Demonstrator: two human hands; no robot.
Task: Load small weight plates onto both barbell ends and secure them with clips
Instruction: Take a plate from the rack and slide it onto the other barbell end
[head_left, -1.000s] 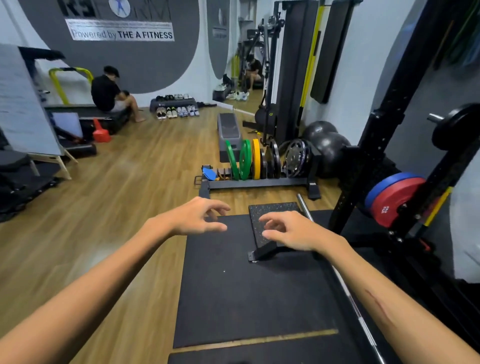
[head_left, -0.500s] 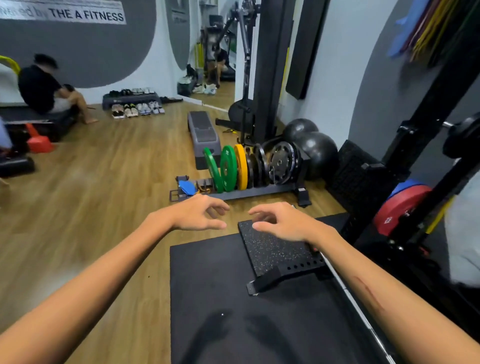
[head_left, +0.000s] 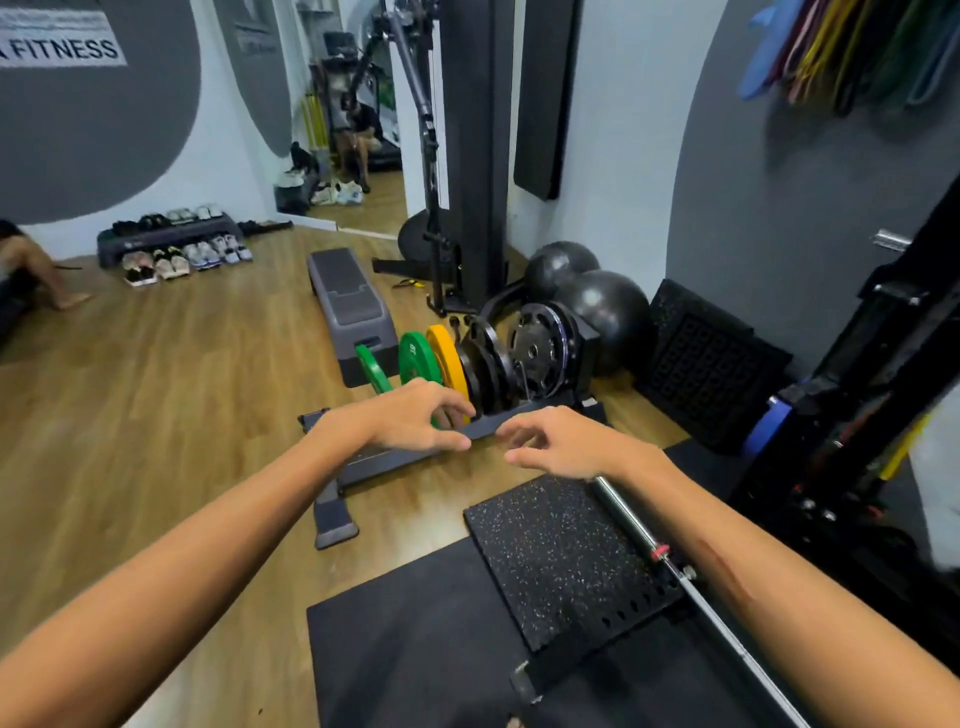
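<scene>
A low plate rack (head_left: 488, 428) on the wooden floor holds upright weight plates: two green plates (head_left: 418, 358), a yellow plate (head_left: 447, 358) and several black ones (head_left: 537, 351). My left hand (head_left: 415, 418) hovers in front of the green and yellow plates, fingers loosely curled, holding nothing. My right hand (head_left: 561, 441) reaches beside it just above the rack's rail, fingers relaxed and empty. The steel barbell (head_left: 670, 566) lies on the floor under my right forearm, running toward the lower right. No clip is visible.
A speckled rubber platform (head_left: 561, 556) sits on a black mat (head_left: 415, 649) below my hands. A grey step bench (head_left: 350, 306) lies behind the rack, two black balls (head_left: 602, 306) to its right. A black squat rack (head_left: 857, 415) with coloured plates stands at right.
The view has moved forward and closer to the plate rack. Both hands have stretched out from above the rubber platform to just in front of the rack's plates.
</scene>
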